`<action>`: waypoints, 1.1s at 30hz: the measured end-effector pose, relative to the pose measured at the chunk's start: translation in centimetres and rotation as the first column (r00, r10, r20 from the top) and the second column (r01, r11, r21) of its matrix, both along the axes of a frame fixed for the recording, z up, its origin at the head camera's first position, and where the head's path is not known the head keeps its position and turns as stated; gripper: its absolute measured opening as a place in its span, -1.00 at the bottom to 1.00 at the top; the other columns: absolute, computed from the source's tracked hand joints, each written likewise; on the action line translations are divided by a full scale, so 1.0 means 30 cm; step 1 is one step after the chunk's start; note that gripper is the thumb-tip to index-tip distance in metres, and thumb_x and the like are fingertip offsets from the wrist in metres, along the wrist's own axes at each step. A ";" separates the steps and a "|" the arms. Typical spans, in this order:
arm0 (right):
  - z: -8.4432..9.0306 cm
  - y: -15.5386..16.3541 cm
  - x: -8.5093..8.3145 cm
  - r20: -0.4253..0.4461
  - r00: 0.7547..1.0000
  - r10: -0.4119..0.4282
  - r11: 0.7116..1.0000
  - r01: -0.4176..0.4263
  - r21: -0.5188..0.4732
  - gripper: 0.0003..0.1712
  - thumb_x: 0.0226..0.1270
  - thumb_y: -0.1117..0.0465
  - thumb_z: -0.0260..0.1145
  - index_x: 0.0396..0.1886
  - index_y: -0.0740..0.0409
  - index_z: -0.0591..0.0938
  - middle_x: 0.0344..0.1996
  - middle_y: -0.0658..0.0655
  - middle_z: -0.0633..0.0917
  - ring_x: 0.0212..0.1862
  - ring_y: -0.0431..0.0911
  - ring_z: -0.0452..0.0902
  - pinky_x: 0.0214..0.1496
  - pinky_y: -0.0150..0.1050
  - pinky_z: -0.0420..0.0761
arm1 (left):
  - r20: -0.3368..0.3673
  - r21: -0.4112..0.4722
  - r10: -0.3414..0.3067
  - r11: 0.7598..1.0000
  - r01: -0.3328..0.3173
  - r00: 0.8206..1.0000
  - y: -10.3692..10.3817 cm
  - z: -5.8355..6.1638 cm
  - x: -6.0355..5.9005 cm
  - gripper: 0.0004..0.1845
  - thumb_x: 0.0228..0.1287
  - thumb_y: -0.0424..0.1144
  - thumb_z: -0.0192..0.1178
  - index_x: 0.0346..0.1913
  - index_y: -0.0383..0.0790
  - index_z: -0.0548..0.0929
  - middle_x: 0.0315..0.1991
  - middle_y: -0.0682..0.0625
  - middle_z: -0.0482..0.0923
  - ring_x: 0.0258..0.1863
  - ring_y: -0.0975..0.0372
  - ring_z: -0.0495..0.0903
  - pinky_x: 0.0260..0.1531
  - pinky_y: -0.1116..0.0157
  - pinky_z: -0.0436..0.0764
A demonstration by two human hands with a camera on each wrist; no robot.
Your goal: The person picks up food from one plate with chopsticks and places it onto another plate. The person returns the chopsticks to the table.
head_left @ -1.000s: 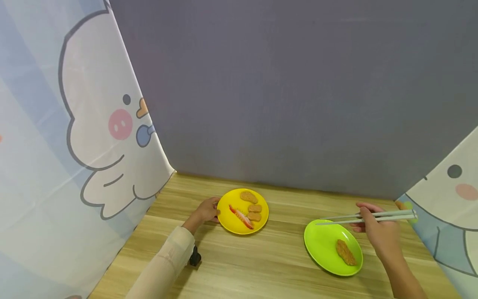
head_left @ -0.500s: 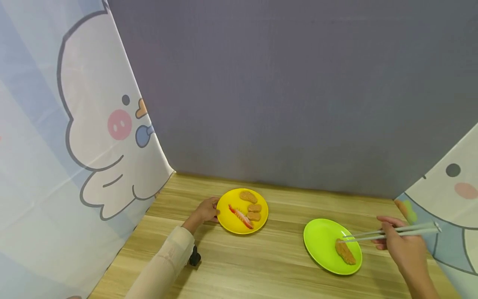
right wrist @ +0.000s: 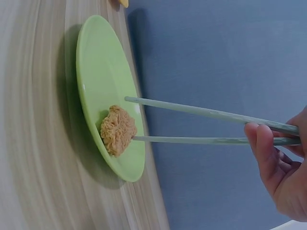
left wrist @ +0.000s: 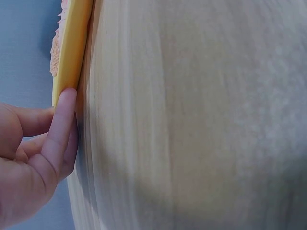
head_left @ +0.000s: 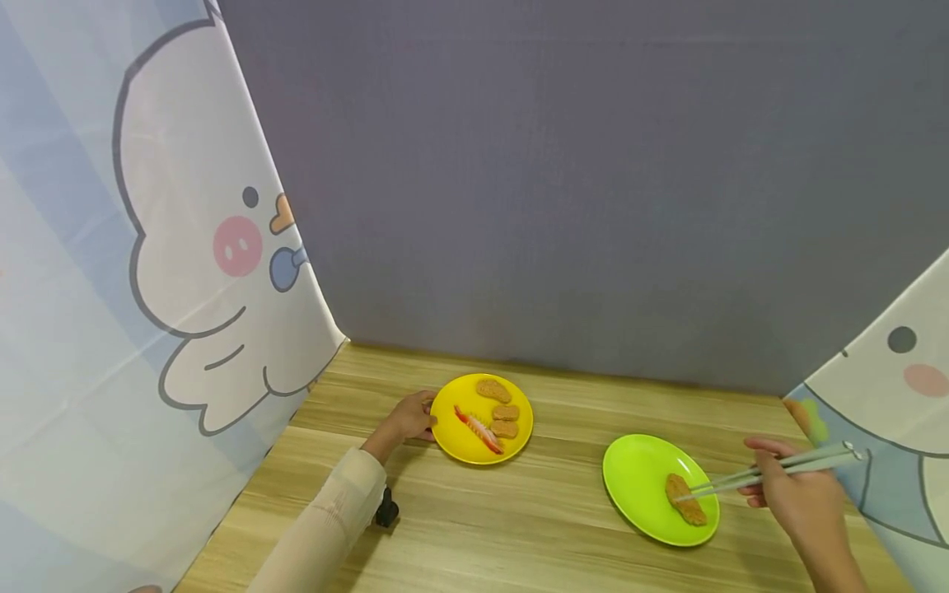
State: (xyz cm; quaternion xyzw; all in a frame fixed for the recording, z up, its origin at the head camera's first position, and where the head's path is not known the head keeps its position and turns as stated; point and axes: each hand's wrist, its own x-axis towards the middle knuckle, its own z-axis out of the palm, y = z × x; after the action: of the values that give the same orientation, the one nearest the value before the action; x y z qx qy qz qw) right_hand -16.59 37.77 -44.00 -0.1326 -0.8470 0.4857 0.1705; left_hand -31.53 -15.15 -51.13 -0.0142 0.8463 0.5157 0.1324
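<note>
My left hand [head_left: 410,417] pinches the left rim of a yellow plate [head_left: 454,441], thumb on top and fingers at the side in the left wrist view [left wrist: 43,148]. On that plate lie a shrimp [head_left: 479,430] and several brown nuggets [head_left: 505,429]. My right hand [head_left: 804,498] grips a pair of pale green chopsticks [head_left: 789,467]. Their tips are spread over a fried chicken piece [head_left: 685,500] on the green plate [head_left: 632,478]. In the right wrist view one chopstick tip is right at the chicken's edge, the other apart from it above the plate.
Both plates stand on a wood-grain table [head_left: 563,494], the yellow one left of the green one. A grey wall [head_left: 556,206] rises behind. Cartoon-printed cloths [head_left: 200,272] hang at both sides. A small black object [head_left: 387,508] shows beside the left sleeve.
My right hand has moved right and nearer me, bringing the chopstick tips from the green plate's far edge to the chicken piece. The left hand and both plates stay put.
</note>
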 end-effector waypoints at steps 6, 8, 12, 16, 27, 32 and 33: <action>-0.010 -0.010 -0.004 -0.031 0.999 0.024 0.997 -0.022 0.072 -0.69 0.55 0.21 0.08 -0.23 -0.23 0.72 -0.67 -0.14 0.69 -0.70 -0.23 0.62 -0.66 -0.32 0.68 | 0.004 -0.010 0.005 1.000 -0.005 1.000 0.002 -0.003 -0.003 -0.43 0.32 -0.56 0.17 0.40 -0.33 0.44 -0.12 -0.21 0.54 -0.43 0.18 0.68 -0.46 0.25 0.81; -0.018 -0.014 -0.006 -0.029 0.999 0.037 0.994 -0.033 0.101 -0.72 0.55 0.21 0.07 -0.15 0.02 0.74 -0.71 -0.10 0.69 -0.71 -0.24 0.61 -0.66 -0.34 0.67 | 0.001 -0.015 0.002 1.000 -0.002 1.000 0.001 -0.003 -0.004 -0.43 0.32 -0.56 0.18 0.40 -0.33 0.44 -0.12 -0.22 0.54 -0.43 0.18 0.68 -0.46 0.25 0.81; -0.033 -0.018 -0.007 -0.019 0.997 0.070 0.955 -0.061 0.290 -0.61 0.56 0.20 0.02 -0.02 0.36 0.70 -0.77 -0.09 0.68 -0.74 -0.35 0.56 -0.65 -0.46 0.58 | 0.004 -0.015 -0.001 1.000 0.001 1.000 0.000 0.001 -0.001 -0.43 0.32 -0.55 0.18 0.40 -0.33 0.44 -0.12 -0.21 0.54 -0.43 0.17 0.69 -0.46 0.25 0.81; -0.032 -0.018 -0.011 -0.002 0.998 0.067 0.896 -0.060 0.441 -0.58 0.56 0.19 -0.01 -0.02 0.28 0.75 -0.77 -0.13 0.69 -0.74 -0.46 0.52 -0.62 -0.46 0.42 | 0.005 -0.009 -0.002 1.000 0.002 1.000 0.003 0.004 0.002 -0.42 0.32 -0.56 0.17 0.41 -0.34 0.42 -0.14 -0.21 0.54 -0.44 0.17 0.68 -0.46 0.25 0.81; -0.032 -0.008 -0.009 0.044 0.999 0.010 0.937 -0.025 0.349 -0.55 0.56 0.16 -0.02 0.04 0.33 0.71 -0.73 -0.14 0.72 -0.72 -0.38 0.59 -0.62 -0.45 0.49 | -0.012 -0.010 0.002 1.000 -0.002 1.000 0.002 0.001 0.000 -0.40 0.30 -0.56 0.17 0.42 -0.36 0.41 -0.15 -0.21 0.52 -0.43 0.18 0.67 -0.46 0.25 0.81; -0.037 -0.010 -0.007 0.000 1.000 -0.002 0.945 0.002 0.328 -0.56 0.54 0.17 0.00 0.01 0.35 0.71 -0.75 -0.19 0.70 -0.72 -0.40 0.58 -0.64 -0.48 0.51 | -0.017 -0.005 0.002 1.000 -0.002 1.000 0.002 -0.001 0.002 -0.40 0.29 -0.58 0.16 0.42 -0.36 0.41 -0.16 -0.21 0.52 -0.43 0.17 0.67 -0.46 0.25 0.81; -0.037 -0.011 -0.006 -0.005 1.000 -0.004 0.947 0.006 0.321 -0.56 0.54 0.16 0.00 -0.01 0.34 0.72 -0.75 -0.20 0.70 -0.72 -0.40 0.58 -0.64 -0.48 0.52 | -0.018 -0.008 0.001 1.000 -0.001 1.000 0.002 -0.001 0.004 -0.39 0.30 -0.58 0.16 0.42 -0.36 0.40 -0.16 -0.22 0.52 -0.43 0.17 0.67 -0.45 0.25 0.81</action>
State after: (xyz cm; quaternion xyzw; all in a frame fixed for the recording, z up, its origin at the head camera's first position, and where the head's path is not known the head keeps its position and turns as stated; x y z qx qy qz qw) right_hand -16.78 37.44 -45.11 -0.1042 -0.9140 0.3414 0.1928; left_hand -31.42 -15.08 -51.16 -0.0103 0.8496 0.5125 0.1244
